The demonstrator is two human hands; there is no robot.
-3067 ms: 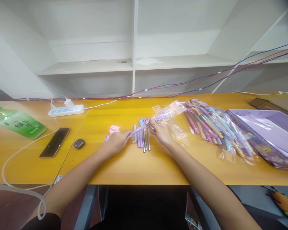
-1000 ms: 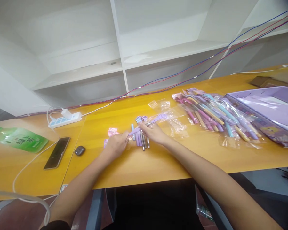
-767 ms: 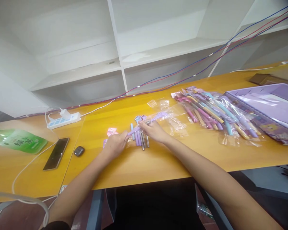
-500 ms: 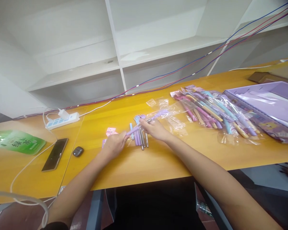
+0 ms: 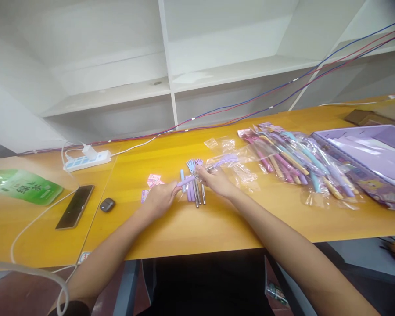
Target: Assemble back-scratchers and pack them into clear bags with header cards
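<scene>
Between my two hands lies a purple back scratcher (image 5: 185, 181), slanted up to the right, with a hand-shaped head. My left hand (image 5: 160, 198) is closed round its purple handle end. Near the metal rod, my right hand (image 5: 216, 180) pinches it with thumb and fingers. Clear plastic film lies about the head; whether the head is inside it I cannot tell. Just beneath, on the table, are blue and purple hand-shaped scratcher heads (image 5: 191, 165), with purple handles (image 5: 191, 193) and metal rods (image 5: 197, 199) side by side. Pink cards (image 5: 154, 180) lie beyond my left hand.
A pile of bagged back scratchers (image 5: 283, 153) lies right, against a purple box (image 5: 358, 171). Empty clear wrappers (image 5: 245, 173) are nearby. At left stand a power strip (image 5: 87, 161), a green pouch (image 5: 24, 186), a phone (image 5: 75, 207) and a small black case (image 5: 107, 205).
The view has tilted slightly, so the scene sits a little lower and to the right. Both hands keep their holds on the purple back scratcher, with little visible movement.
</scene>
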